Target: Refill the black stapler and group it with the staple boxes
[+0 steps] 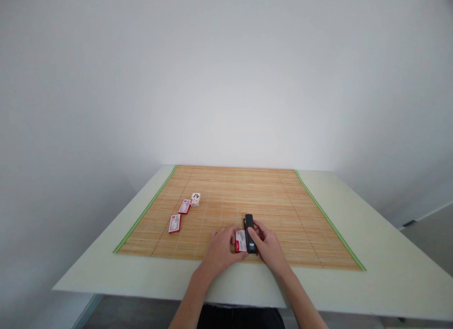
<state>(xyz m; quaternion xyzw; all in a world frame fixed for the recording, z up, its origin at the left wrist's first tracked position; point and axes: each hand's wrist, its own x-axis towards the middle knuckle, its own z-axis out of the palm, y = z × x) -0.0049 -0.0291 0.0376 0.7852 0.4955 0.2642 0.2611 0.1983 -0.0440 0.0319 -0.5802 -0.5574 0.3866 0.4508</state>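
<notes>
Near the front edge of the bamboo mat, my left hand (223,248) is closed around a small red and white box (241,240), thumb at its near end and fingers at its far left side. Right beside the box lies a black stapler (249,232), its long side pointing away from me. My right hand (268,246) grips the stapler from the right, thumb on top and fingers along its side. Box and stapler are side by side and seem to touch. The undersides of both are hidden.
Three more small boxes are on the left of the mat: a white one (195,199), a red and white one (184,206) and another red and white one (174,223). The bamboo mat (247,187) has green edges and covers part of a white table (382,272). A wall (226,83) stands behind.
</notes>
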